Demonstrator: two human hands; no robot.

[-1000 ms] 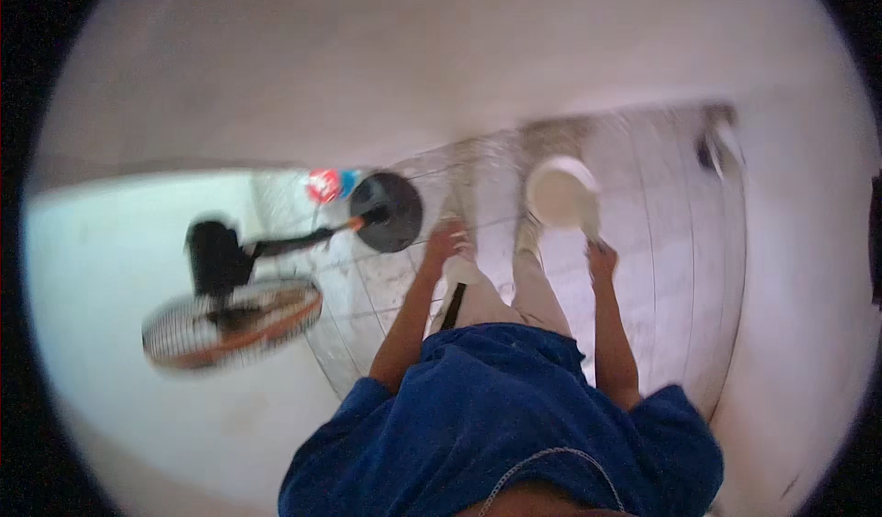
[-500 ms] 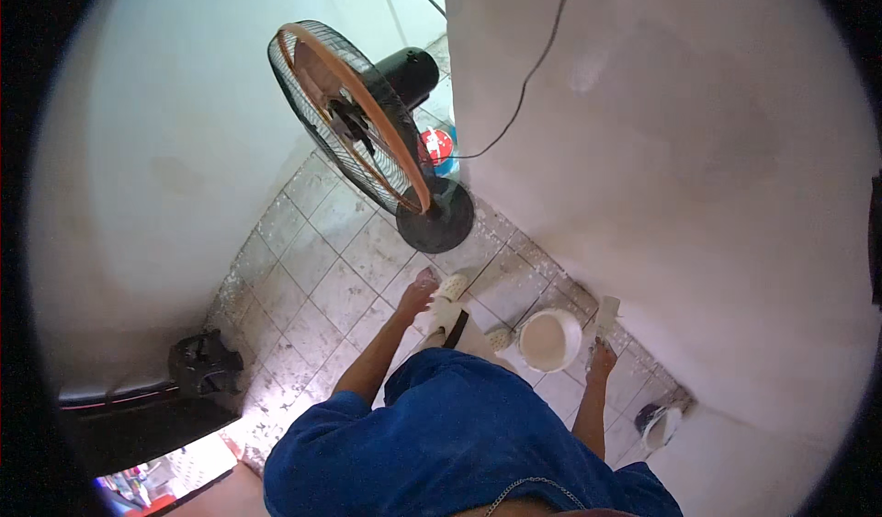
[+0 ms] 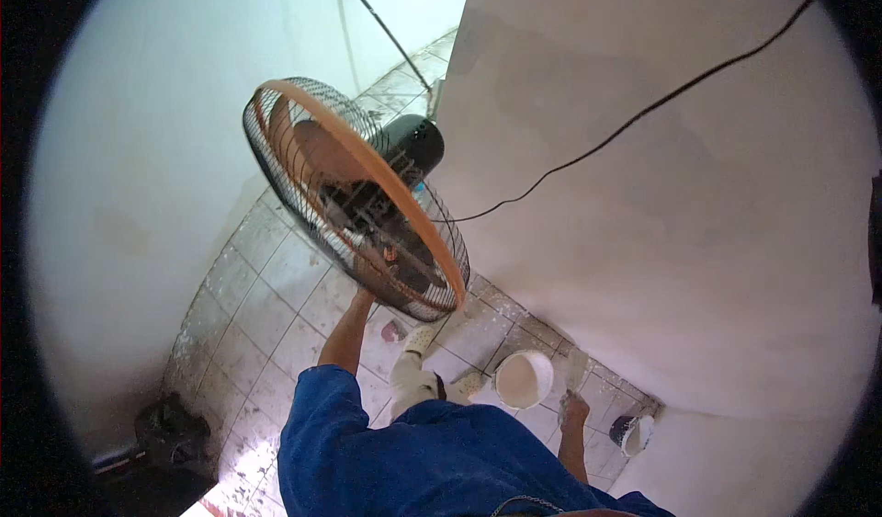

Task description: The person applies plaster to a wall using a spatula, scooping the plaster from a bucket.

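A black pedestal fan (image 3: 386, 154) with an orange rim stands tilted in front of me. My left hand (image 3: 371, 273) reaches behind its wire cage, where the fingers are blurred and mostly covered. I cannot make out its grip. Low on the right, my right hand (image 3: 575, 410) is closed around a putty knife (image 3: 571, 370), whose pale blade points away from me and blends with the floor. Beside that hand, to its left, is a white bucket (image 3: 549, 376) of pale, creamy paste.
A dark cable (image 3: 643, 113) runs from the fan across the right wall (image 3: 698, 241). A small dark container with white smears (image 3: 630, 434) sits by the wall's foot. A black crumpled object (image 3: 173, 425) lies at lower left. Stained floor tiles (image 3: 248, 319) lie between the walls.
My left hand has moved forward from beside my feet to behind the fan. The fan appears larger and nearer, and its base is hidden. The cable has swung right; the right hand stays low.
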